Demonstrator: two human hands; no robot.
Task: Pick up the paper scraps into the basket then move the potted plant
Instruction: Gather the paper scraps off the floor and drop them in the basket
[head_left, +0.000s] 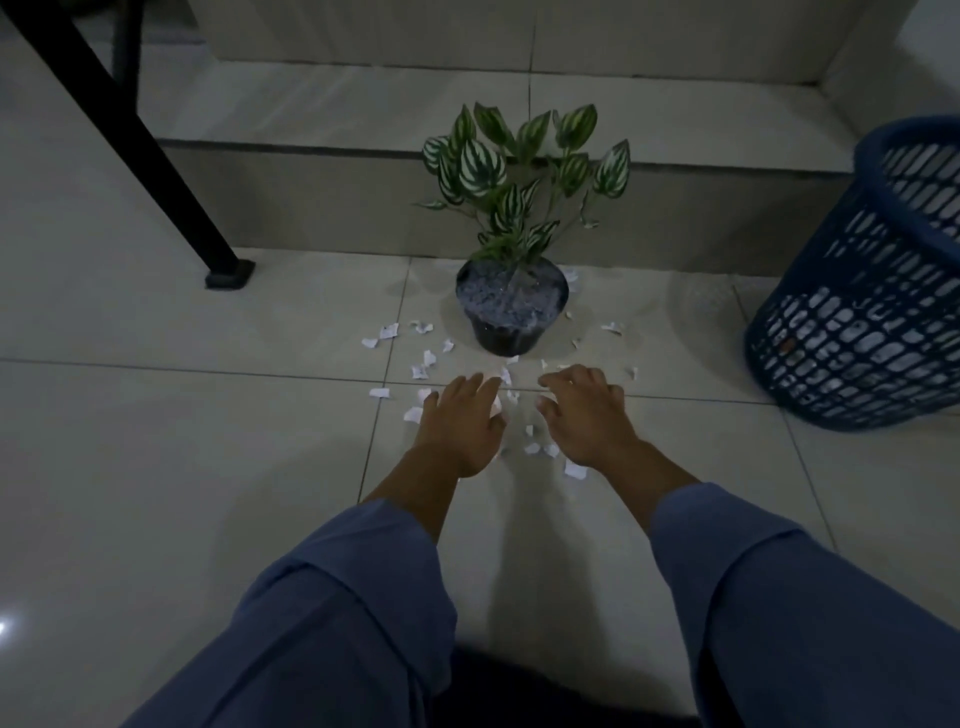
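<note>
White torn paper scraps (423, 371) lie scattered over the pale glossy tiled floor (182, 441), most of them in a loose arc in front of and to either side of the dark round pot of the potted plant with green-and-white striped leaves (511, 312). A few pieces sit just beside the pot's base, one or two behind it on its right, and a small cluster lies nearer the camera between the two hands.

Both hands reach down over this cluster, palms down. The left hand (465, 423) has its fingers loosely spread and curled, with a white scrap showing at its fingertips; whether it is pinched or merely touched I cannot tell. The right hand (584, 415) is likewise spread, fingers bent toward the floor, with scraps just beside its thumb and under its wrist; no firm hold on anything is visible. Long blue sleeves (779, 597) cover both forearms.

The pot stands upright on the floor, close to a low tiled step (311, 202) that runs across behind it, so the plant's leaves rise in front of the step's face. Well to the right stands the dark blue plastic lattice basket (862, 312), upright, apart from the scraps and partly cut off by the frame edge. To the left, a black slanted metal leg (156, 156) with a square foot rests on the floor near the step, clear of the paper.
</note>
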